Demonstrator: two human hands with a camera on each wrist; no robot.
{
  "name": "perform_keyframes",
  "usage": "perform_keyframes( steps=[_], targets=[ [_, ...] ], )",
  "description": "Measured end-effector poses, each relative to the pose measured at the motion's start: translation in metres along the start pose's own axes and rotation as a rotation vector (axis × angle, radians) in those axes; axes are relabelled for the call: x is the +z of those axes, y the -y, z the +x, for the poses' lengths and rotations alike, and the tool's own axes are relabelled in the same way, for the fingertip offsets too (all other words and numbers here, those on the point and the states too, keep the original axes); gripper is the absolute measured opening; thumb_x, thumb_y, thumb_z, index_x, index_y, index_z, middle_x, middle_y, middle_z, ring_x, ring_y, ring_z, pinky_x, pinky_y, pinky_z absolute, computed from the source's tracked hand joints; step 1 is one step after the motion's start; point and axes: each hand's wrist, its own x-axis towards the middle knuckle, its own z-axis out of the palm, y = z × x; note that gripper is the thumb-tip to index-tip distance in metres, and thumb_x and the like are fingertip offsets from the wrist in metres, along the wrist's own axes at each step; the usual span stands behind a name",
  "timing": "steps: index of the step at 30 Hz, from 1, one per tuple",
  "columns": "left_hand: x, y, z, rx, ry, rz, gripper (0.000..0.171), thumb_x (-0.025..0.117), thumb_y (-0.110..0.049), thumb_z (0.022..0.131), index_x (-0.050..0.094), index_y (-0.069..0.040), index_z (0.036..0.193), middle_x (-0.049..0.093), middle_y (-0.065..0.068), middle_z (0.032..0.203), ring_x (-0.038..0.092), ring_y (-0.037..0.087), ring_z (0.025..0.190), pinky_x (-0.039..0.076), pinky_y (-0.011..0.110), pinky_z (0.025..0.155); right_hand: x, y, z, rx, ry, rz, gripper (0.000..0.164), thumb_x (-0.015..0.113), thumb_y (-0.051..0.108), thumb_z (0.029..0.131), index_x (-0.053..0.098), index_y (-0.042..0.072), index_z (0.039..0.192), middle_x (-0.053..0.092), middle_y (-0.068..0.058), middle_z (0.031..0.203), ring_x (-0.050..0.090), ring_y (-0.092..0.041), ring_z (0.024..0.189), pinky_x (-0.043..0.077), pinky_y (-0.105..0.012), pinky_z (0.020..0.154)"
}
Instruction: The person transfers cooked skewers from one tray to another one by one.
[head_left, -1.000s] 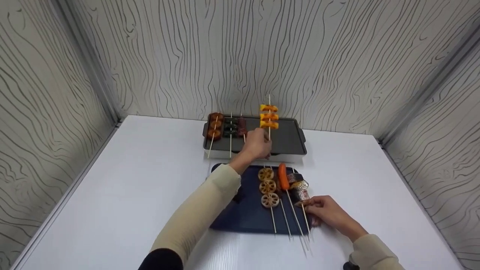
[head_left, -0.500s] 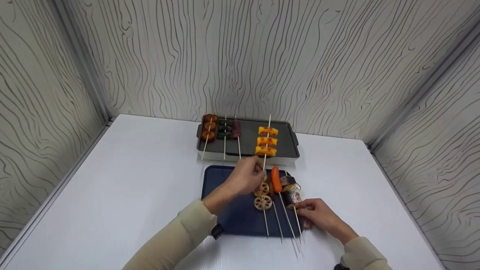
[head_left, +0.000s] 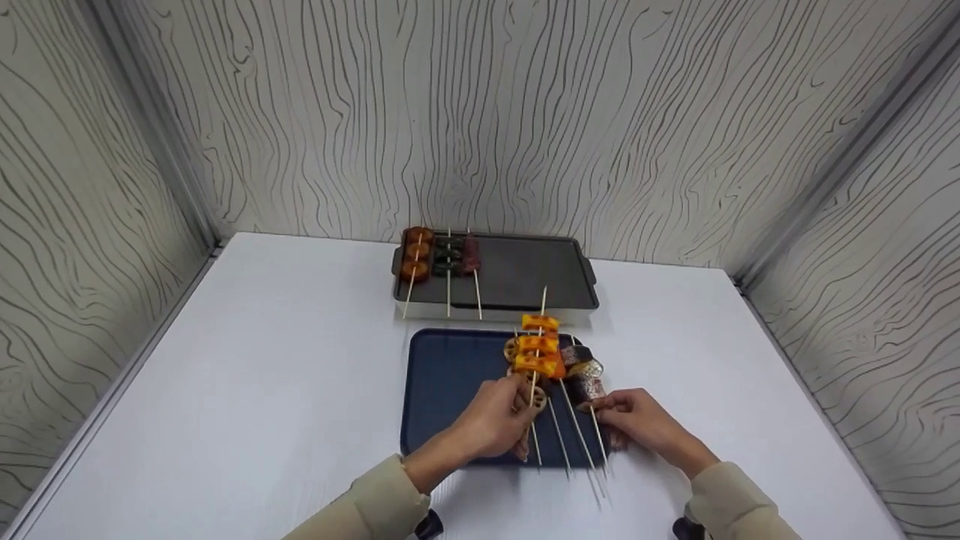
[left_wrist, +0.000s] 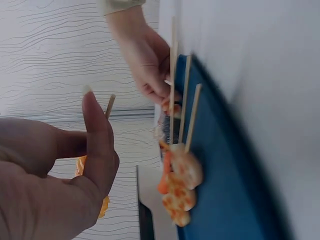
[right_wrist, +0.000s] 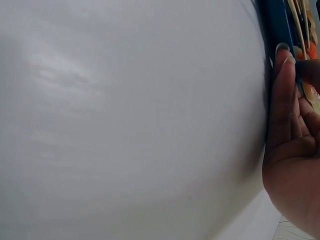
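My left hand point(head_left: 495, 416) pinches the stick of a skewer with yellow-orange grilled pieces point(head_left: 538, 343), above the right half of the blue tray point(head_left: 442, 390). Beneath it, lotus root slices point(head_left: 511, 349) on a skewer are partly covered. The sausage skewer is mostly hidden there too, though orange sausage point(left_wrist: 165, 172) shows in the left wrist view. At the tray's right edge my right hand point(head_left: 649, 424) grips the rim, thumb over the tray and fingers along its outer side. Its fingertips lie close to a skewer of dark, silvery-skinned chunks point(head_left: 583, 379); contact with it is unclear.
Behind the tray stands a dark grill plate point(head_left: 532, 270) on a white base. On its left side lie skewers of round brown slices point(head_left: 417, 251), dark green pieces point(head_left: 448, 255) and dark red meat point(head_left: 471, 255). Patterned panels point(head_left: 480, 112) enclose the white table point(head_left: 315, 360).
My left hand has brought the yellow-orange skewer back from over the grill plate, toward me and down over the tray. The right hand stays at the tray's right edge.
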Motion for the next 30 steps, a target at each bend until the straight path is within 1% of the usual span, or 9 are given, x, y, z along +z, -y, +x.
perform_keyframes(
  steps=[4,8,10,13,17,18,20,23,30],
  targets=[
    [0.000,0.016,-0.005,-0.020,-0.021,0.002,0.004,0.060,0.002,0.100,0.057,0.001,0.098,0.067,0.014,0.068,0.069,0.026,0.050,0.056,0.032,0.047,0.001,0.000,0.001,0.006,-0.003,-0.004,0.030,0.060,0.006,0.097,0.069,-0.009,0.122,0.072,-0.006,0.080,0.056,-0.007,0.054,0.050,-0.023,0.051],
    [-0.003,0.029,-0.008,-0.049,-0.043,-0.011,0.004,0.058,0.005,0.100,0.057,0.002,0.097,0.067,0.017,0.070,0.070,0.028,0.051,0.056,0.032,0.047,0.002,0.001,0.001,0.001,-0.009,-0.006,0.030,0.061,0.006,0.097,0.069,-0.008,0.123,0.074,-0.008,0.088,0.056,-0.007,0.056,0.050,-0.023,0.051],
    [-0.004,0.034,-0.008,-0.064,-0.053,-0.015,0.004,0.057,0.006,0.099,0.056,0.003,0.097,0.067,0.020,0.072,0.070,0.028,0.051,0.057,0.033,0.047,0.002,0.002,0.000,-0.012,-0.012,-0.001,0.027,0.062,0.006,0.097,0.069,-0.009,0.119,0.073,-0.006,0.085,0.056,-0.007,0.055,0.050,-0.022,0.051],
    [-0.004,0.041,-0.008,-0.073,-0.062,0.000,0.004,0.057,0.006,0.099,0.055,0.003,0.096,0.068,0.019,0.070,0.070,0.027,0.051,0.056,0.032,0.047,0.002,0.002,0.000,-0.020,-0.016,-0.005,0.027,0.062,0.006,0.097,0.069,-0.010,0.117,0.070,-0.004,0.077,0.055,-0.006,0.054,0.049,-0.022,0.051],
    [-0.001,0.049,-0.007,-0.084,-0.064,0.015,0.004,0.057,0.006,0.099,0.056,0.004,0.096,0.067,0.013,0.065,0.070,0.026,0.051,0.055,0.029,0.047,0.002,0.002,-0.001,-0.024,-0.036,-0.030,0.030,0.062,0.006,0.095,0.070,-0.008,0.120,0.070,-0.003,0.081,0.053,-0.005,0.054,0.048,-0.021,0.051],
    [0.000,0.050,-0.007,-0.089,-0.065,0.014,0.004,0.057,0.006,0.099,0.056,0.004,0.096,0.067,0.013,0.065,0.070,0.026,0.051,0.055,0.029,0.047,0.002,0.002,-0.002,-0.025,-0.038,-0.032,0.030,0.062,0.005,0.095,0.070,-0.007,0.121,0.071,-0.003,0.084,0.053,-0.005,0.054,0.048,-0.021,0.051],
    [0.002,0.053,-0.008,-0.100,-0.067,0.012,0.005,0.057,0.006,0.099,0.056,0.004,0.095,0.067,0.013,0.064,0.070,0.026,0.052,0.055,0.029,0.047,0.003,0.001,-0.001,-0.025,-0.038,-0.023,0.028,0.062,0.005,0.096,0.070,-0.008,0.119,0.071,-0.005,0.083,0.054,-0.005,0.054,0.048,-0.021,0.051],
    [0.004,0.054,-0.009,-0.118,-0.069,0.021,0.005,0.057,0.006,0.099,0.057,0.004,0.095,0.068,0.012,0.063,0.070,0.025,0.052,0.055,0.029,0.048,0.004,0.000,-0.001,-0.018,-0.034,-0.014,0.026,0.062,0.007,0.097,0.070,-0.008,0.117,0.069,-0.003,0.080,0.055,-0.006,0.054,0.049,-0.022,0.051],
    [0.004,0.053,-0.011,-0.179,-0.088,0.049,0.005,0.060,0.008,0.096,0.058,0.005,0.093,0.069,0.012,0.064,0.070,0.025,0.052,0.056,0.031,0.048,0.003,0.002,-0.003,-0.009,-0.028,-0.001,0.028,0.062,0.007,0.097,0.068,-0.009,0.119,0.064,0.000,0.070,0.055,-0.007,0.053,0.050,-0.023,0.051]
  ],
)
